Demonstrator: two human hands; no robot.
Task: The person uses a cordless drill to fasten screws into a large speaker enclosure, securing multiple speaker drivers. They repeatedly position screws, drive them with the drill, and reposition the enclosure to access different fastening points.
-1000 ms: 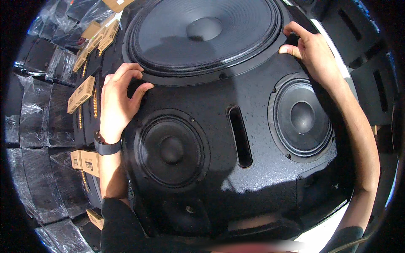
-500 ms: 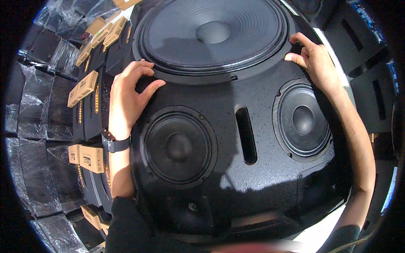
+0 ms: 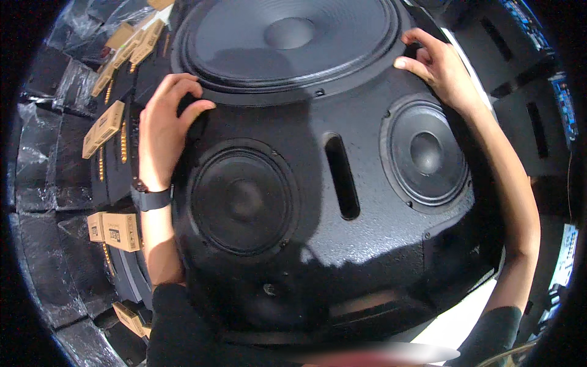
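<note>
A black speaker cabinet (image 3: 367,241) fills the middle of the view, with a large woofer (image 3: 244,55) at its far end. Nearer to me are two smaller round speaker drivers, the left one (image 3: 244,205) and the right one (image 3: 426,154), with a slot (image 3: 342,177) between them. My left hand (image 3: 168,116) is at the woofer's left rim, fingers curved and thumb apart. At the right rim, my right hand (image 3: 437,67) has its fingertips against the edge, thumb spread from the bent index finger. Neither hand is closed round anything that shows.
Stacks of black boxes in clear wrap (image 3: 46,244) line the left. Beside me there, small cardboard boxes (image 3: 121,231) lie on dark cabinets with gold chain-like strips (image 3: 124,140). More black cabinets (image 3: 541,131) stand along the right side. A dark wristband (image 3: 153,199) is on my left wrist.
The cabinet, both hands and the surroundings have shifted up and left in the view together. Both hands stay at the woofer's rim in nearly the same pose.
</note>
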